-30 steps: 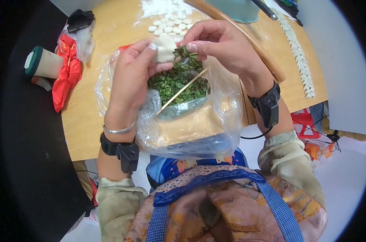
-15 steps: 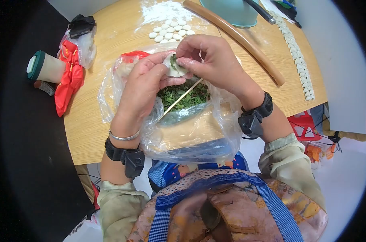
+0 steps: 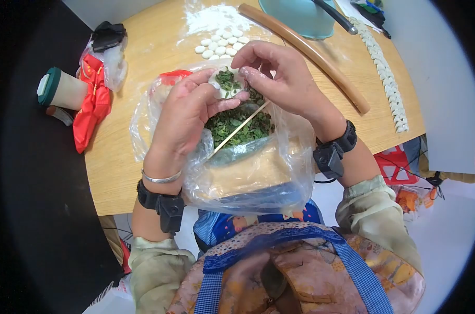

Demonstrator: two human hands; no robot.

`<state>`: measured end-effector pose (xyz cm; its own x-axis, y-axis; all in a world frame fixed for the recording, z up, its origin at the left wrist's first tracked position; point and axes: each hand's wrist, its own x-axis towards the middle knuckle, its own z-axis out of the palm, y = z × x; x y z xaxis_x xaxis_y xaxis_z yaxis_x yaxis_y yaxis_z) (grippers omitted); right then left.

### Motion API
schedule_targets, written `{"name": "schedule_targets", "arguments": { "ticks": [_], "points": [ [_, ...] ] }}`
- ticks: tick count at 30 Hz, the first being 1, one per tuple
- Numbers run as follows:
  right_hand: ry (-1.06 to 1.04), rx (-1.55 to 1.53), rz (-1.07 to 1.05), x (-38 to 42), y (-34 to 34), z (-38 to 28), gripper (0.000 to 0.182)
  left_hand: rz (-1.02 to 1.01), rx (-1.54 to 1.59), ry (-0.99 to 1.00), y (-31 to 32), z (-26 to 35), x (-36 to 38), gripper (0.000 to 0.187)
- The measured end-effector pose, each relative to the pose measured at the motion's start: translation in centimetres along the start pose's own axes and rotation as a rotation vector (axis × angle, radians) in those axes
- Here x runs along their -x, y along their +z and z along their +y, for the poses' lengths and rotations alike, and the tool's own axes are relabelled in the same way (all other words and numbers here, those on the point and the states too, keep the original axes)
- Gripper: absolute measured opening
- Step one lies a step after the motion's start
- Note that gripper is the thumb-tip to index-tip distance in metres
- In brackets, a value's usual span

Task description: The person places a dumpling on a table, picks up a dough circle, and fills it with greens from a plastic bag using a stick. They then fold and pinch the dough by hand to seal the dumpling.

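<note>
The rod (image 3: 326, 65) beyond the right hand (image 3: 284, 78) looked smooth, wooden; the bag (image 3: 296, 170) below that hand, glossy, crinkled plastic.

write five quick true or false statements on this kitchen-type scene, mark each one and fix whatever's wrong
1. The left hand holds a dough wrapper with chopped greens on it. True.

2. The right hand is gripping the thin stick. False: the stick lies slanting across the heap of greens.

3. The silver bracelet is on the right wrist. False: it is on the left wrist.

4. Small dough discs lie on the table next to a patch of white powder. True.

5. The row of shaped dough pieces is at the table's left side. False: it runs along the right side.
</note>
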<state>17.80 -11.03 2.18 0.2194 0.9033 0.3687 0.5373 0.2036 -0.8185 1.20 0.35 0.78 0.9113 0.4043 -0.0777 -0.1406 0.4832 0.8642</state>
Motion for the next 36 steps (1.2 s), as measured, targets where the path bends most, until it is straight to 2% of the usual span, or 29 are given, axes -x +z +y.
{"name": "schedule_targets", "arguments": {
  "ticks": [4,6,9,16,20,22,27,34,36],
  "points": [
    [-0.061,0.030,0.022,0.0,0.3,0.7,0.015,0.042,0.025,0.006,0.0,0.0,0.2,0.028],
    [-0.183,0.117,0.014,-0.1,0.4,0.8,0.016,0.049,0.035,0.012,0.5,0.3,0.3,0.027],
    [-0.239,0.179,-0.010,-0.2,0.5,0.9,0.018,0.057,0.036,0.036,-0.2,-0.1,0.1,0.026],
    [-0.183,0.130,-0.014,-0.2,0.0,0.2,0.017,0.047,0.010,0.043,0.1,0.3,0.3,0.027],
    [-0.256,0.232,-0.075,-0.4,-0.2,0.4,0.016,0.023,-0.012,0.055,-0.5,0.2,0.1,0.033],
    [-0.297,0.282,-0.087,-0.5,-0.1,0.4,0.016,0.082,0.082,0.051,-0.2,0.5,0.2,0.025],
    [-0.422,0.343,-0.062,-0.5,0.4,0.8,0.017,0.090,0.081,0.054,-0.9,0.3,0.3,0.025],
    [-0.392,0.260,-0.035,-0.4,0.6,1.0,0.013,0.000,0.076,0.030,-0.6,0.7,0.3,0.026],
    [-0.287,0.207,-0.024,-0.3,0.6,0.9,0.010,0.005,0.032,0.024,-0.7,0.6,0.2,0.027]
  ]
}}
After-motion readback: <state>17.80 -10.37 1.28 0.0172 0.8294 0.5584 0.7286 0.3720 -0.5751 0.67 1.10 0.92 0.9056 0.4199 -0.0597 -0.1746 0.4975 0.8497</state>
